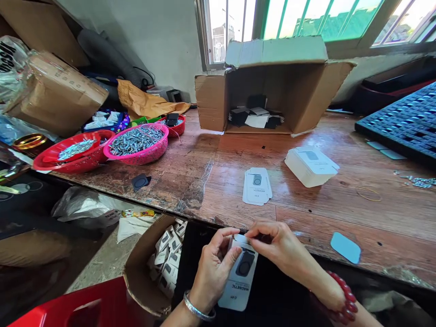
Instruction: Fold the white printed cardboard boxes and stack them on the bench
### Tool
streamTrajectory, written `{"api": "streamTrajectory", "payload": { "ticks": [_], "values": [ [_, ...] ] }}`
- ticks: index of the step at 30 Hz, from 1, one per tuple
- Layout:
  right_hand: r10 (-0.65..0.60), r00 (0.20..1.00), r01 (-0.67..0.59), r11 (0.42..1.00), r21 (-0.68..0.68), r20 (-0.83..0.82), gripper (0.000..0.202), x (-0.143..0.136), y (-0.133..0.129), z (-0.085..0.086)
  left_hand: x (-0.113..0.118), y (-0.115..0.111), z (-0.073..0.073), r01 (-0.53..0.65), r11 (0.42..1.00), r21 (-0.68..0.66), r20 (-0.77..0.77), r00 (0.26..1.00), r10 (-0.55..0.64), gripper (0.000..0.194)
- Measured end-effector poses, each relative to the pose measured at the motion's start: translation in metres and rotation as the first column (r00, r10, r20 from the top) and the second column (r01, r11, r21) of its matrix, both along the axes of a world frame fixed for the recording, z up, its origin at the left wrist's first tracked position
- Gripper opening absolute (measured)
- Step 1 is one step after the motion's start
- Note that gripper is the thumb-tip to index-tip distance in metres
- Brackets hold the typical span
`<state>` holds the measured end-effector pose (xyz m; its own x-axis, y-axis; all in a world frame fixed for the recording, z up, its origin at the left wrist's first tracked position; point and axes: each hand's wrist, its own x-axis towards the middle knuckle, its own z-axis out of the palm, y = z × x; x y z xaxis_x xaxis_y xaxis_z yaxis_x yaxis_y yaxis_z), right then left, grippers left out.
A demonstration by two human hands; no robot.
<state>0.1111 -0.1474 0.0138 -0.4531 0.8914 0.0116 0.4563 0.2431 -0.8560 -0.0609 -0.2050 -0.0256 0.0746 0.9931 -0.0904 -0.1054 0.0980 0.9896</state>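
Box [241,276] partly behind left fingers [232,258]

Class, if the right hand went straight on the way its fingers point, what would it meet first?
The right hand would first meet the top flap of the white box; the left hand seems next, though depth is unclear.

Cannot read the small print near MAGNETIC on the white box [236,280], nor see several fingertips of the left hand [209,265] behind it. Cannot see all the top flap [240,238], partly under the right hand [277,247]. Cut off left of the box: red plastic [111,299]; far right: a blue rack [405,119]. Too small to identify, right of the box: a dark speck [309,210].
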Motion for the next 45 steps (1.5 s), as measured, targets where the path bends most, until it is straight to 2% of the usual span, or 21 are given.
{"api": "streamTrajectory", "payload": {
  "ticks": [4, 6, 11, 15, 17, 20, 23, 26, 29, 34, 37, 41, 45],
  "values": [
    [-0.017, 0.999, 0.014, 0.996, 0.090, 0.034, 0.019, -0.002, -0.005, -0.005, 0.002, -0.005, 0.000, 0.021, 1.000, -0.023, 0.060, 0.998, -0.019, 0.048],
    [0.019, 1.000, -0.020, 0.997, 0.080, 0.021, 0.019, -0.002, -0.007, -0.007, 0.002, -0.008, -0.002, 0.001, 0.999, -0.039, 0.036, 0.999, 0.001, 0.046],
    [0.112, 0.992, -0.117, 0.988, -0.102, -0.051, 0.016, 0.006, -0.012, -0.010, 0.001, -0.019, -0.017, -0.029, 0.998, -0.057, -0.033, 0.999, 0.027, 0.027],
    [0.147, 0.986, -0.162, 0.959, -0.232, -0.083, 0.017, 0.010, -0.023, -0.022, 0.000, -0.029, -0.027, -0.078, 0.994, -0.076, 0.018, 0.997, 0.080, 0.022],
    [0.077, 0.987, -0.120, 0.934, -0.336, -0.139, 0.027, 0.007, -0.034, -0.033, -0.002, -0.034, -0.031, -0.107, 0.990, -0.089, 0.054, 0.992, 0.112, 0.023],
    [-0.120, 0.957, -0.014, 0.889, -0.458, -0.263, 0.035, 0.001, -0.049, -0.047, -0.005, -0.037, -0.033, -0.134, 0.985, -0.107, 0.070, 0.987, 0.141, 0.025],
    [-0.203, 0.930, 0.054, 0.900, -0.433, -0.307, 0.022, -0.001, -0.053, -0.052, -0.006, -0.033, -0.030, -0.114, 0.989, -0.091, 0.059, 0.991, 0.120, 0.025],
    [-0.201, 0.931, 0.078, 0.925, -0.371, -0.305, 0.017, 0.001, -0.048, -0.048, -0.006, -0.028, -0.025, -0.084, 0.995, -0.057, 0.050, 0.995, 0.087, 0.023],
    [-0.169, 0.932, 0.043, 0.929, -0.367, -0.319, 0.019, 0.003, -0.046, -0.048, -0.008, -0.028, -0.023, -0.069, 0.995, -0.070, 0.063, 0.995, 0.073, 0.023],
    [-0.196, 0.932, 0.021, 0.869, -0.494, -0.304, 0.029, 0.004, -0.061, -0.066, -0.018, -0.041, -0.036, 0.014, 0.981, -0.193, 0.065, 0.998, -0.001, 0.031],
    [-0.242, 0.923, 0.043, 0.836, -0.547, -0.298, 0.032, 0.004, -0.068, -0.074, -0.022, -0.049, -0.044, 0.012, 0.969, -0.248, 0.097, 0.995, 0.013, 0.038],
    [-0.225, 0.922, 0.058, 0.885, -0.463, -0.315, 0.019, 0.004, -0.069, -0.073, -0.020, -0.052, -0.044, -0.014, 0.969, -0.247, 0.060, 0.998, 0.030, 0.030],
    [-0.184, 0.937, 0.053, 0.916, -0.398, -0.299, 0.019, 0.005, -0.069, -0.069, -0.017, -0.051, -0.043, -0.017, 0.978, -0.206, 0.043, 0.999, 0.027, 0.028]
  ]
}}
